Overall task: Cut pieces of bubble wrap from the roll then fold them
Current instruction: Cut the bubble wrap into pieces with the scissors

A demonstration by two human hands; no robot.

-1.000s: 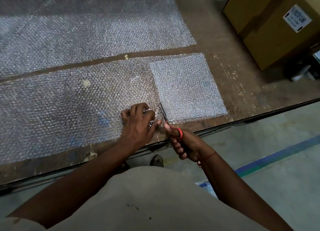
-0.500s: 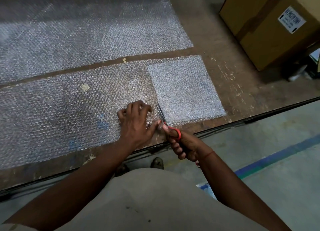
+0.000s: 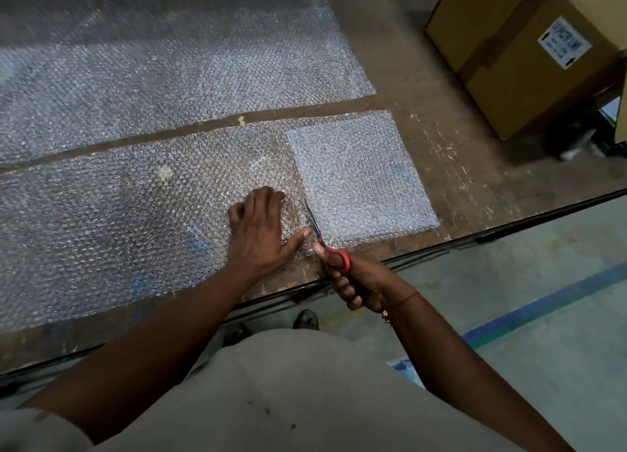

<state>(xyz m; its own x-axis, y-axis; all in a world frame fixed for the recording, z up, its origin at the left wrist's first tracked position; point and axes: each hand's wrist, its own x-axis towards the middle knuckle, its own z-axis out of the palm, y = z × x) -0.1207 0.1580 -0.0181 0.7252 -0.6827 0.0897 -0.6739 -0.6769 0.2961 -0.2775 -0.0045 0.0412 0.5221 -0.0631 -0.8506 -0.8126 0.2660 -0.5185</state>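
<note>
A long strip of bubble wrap [image 3: 118,221] lies flat across the wooden table [image 3: 458,166]. A smaller, whiter doubled piece of bubble wrap [image 3: 359,180] sits on the strip's right end. My left hand [image 3: 259,229] presses down on the strip just left of that piece, fingertips bent and thumb stretched toward the blades. My right hand [image 3: 359,282] grips the red-handled scissors [image 3: 314,222] at the table's near edge. Their blades point away from me into the wrap, along the left side of the doubled piece.
A wider sheet of bubble wrap [image 3: 169,68] covers the far part of the table, with a bare gap between it and the strip. A brown cardboard box [image 3: 509,54] stands at the back right. Below the table edge is grey floor with a blue line [image 3: 543,305].
The scissors have moved a little further into the wrap from the near edge. My left hand has slid slightly away from me, still on the strip.
</note>
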